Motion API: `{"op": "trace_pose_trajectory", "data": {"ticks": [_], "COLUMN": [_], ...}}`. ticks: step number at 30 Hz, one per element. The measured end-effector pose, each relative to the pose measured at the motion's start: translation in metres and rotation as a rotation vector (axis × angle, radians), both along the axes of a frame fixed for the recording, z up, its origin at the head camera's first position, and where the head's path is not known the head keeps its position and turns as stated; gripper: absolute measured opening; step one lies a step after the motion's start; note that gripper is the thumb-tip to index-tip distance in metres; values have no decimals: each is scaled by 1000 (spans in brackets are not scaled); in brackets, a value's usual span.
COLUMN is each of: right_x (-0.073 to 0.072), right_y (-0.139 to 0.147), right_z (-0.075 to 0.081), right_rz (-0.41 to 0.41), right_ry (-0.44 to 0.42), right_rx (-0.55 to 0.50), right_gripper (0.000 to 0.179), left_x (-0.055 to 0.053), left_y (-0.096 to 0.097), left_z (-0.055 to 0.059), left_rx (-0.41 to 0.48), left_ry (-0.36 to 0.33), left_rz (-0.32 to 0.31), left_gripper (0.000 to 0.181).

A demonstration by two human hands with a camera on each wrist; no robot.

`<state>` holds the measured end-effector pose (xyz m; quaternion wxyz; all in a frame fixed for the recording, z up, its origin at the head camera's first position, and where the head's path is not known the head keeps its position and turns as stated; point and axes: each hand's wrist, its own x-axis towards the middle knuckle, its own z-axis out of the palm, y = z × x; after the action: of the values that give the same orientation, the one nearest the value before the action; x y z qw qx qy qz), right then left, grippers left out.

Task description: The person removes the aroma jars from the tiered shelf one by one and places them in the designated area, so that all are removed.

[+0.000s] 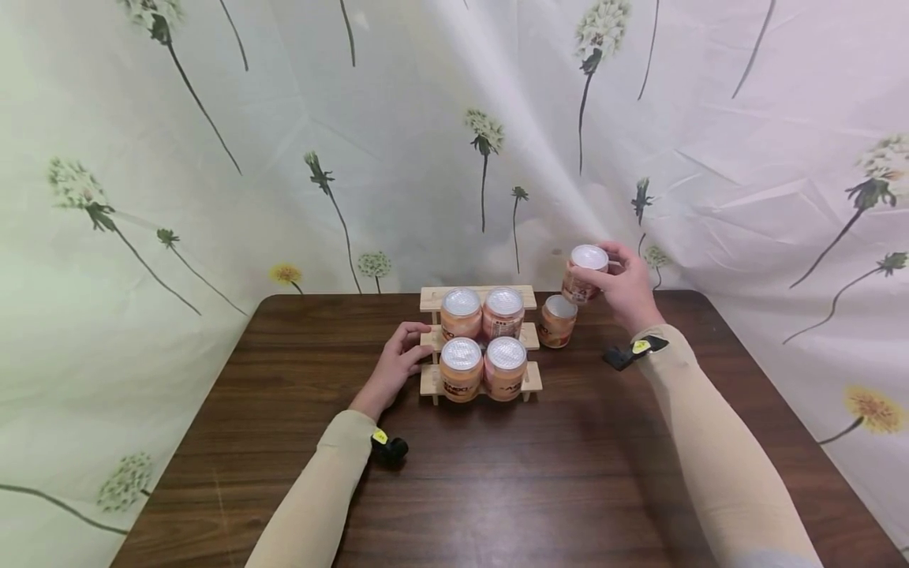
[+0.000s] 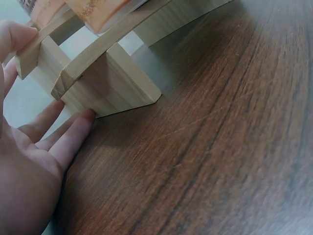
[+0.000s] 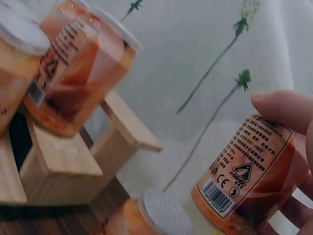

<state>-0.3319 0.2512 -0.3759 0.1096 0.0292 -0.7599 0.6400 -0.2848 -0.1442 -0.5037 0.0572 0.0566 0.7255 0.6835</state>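
Note:
A three-tier wooden stand (image 1: 529, 338) carries several orange jars with pale ribbed lids, among them a front-row jar (image 1: 461, 371) and a jar behind it (image 1: 503, 312). My left hand (image 1: 394, 363) holds the stand's left side, thumb and fingers about the end of the middle tier. In the left wrist view, fingertips also touch the wooden side panel (image 2: 105, 88). With my right hand (image 1: 628, 288) I grip another jar (image 1: 581, 288), raised right of the stand. Its printed label and barcode (image 3: 217, 198) show in the right wrist view.
Another orange jar (image 1: 557, 323) stands on the dark wooden table (image 1: 483, 481), just right of the stand and below the raised jar. A white curtain (image 1: 426, 158) with dandelion prints hangs close behind the table's back edge.

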Motion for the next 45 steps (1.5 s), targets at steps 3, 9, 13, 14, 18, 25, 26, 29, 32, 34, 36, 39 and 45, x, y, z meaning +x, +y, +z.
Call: {"op": "trace_pose_trajectory", "data": {"ticks": [3, 9, 13, 14, 18, 25, 26, 29, 32, 34, 36, 39, 45], "right_x": [2, 1, 1, 1, -1, -2, -2, -1, 0, 1, 2, 4, 6], "right_y": [9, 25, 34, 36, 41, 43, 43, 42, 42, 42, 42, 42, 41], "right_z": [-6, -19, -27, -28, -37, -53, -55, -61, -69, -73, -78, -85, -94], "right_rz": [-38, -90, -118, -123, -137, -123, -126, -137, -147, -146, -140, -127, -111], "right_ry": [8, 13, 13, 13, 3, -42, -43, -42, -42, -45, -52, -68, -84], "right_rx": [17, 32, 79, 86, 89, 116, 118, 144, 172, 183, 193, 196, 180], "right_gripper": [62, 63, 64, 64, 65, 68, 68, 66, 65, 64, 63, 63, 67], "left_x": [0, 2, 1, 1, 0, 1, 1, 1, 1, 2, 2, 2, 1], "left_y": [0, -2, -2, -2, -2, -2, -2, -1, 0, 1, 1, 1, -1], "left_z": [0, -1, -1, -1, -1, 1, 1, 0, 0, 0, 1, 1, 0], "left_rx": [-1, -7, -7, -6, -4, 2, 3, 1, -2, -3, 0, 2, -4], "left_ry": [2, -4, -1, 1, 6, -3, -4, -2, -5, -5, -4, -2, 4], "left_rz": [-3, -3, -6, -6, -4, -3, -3, 2, 5, 5, 2, 1, 2], "left_gripper": [40, 40, 40, 40, 39, 40, 40, 39, 38, 38, 38, 39, 40]}}
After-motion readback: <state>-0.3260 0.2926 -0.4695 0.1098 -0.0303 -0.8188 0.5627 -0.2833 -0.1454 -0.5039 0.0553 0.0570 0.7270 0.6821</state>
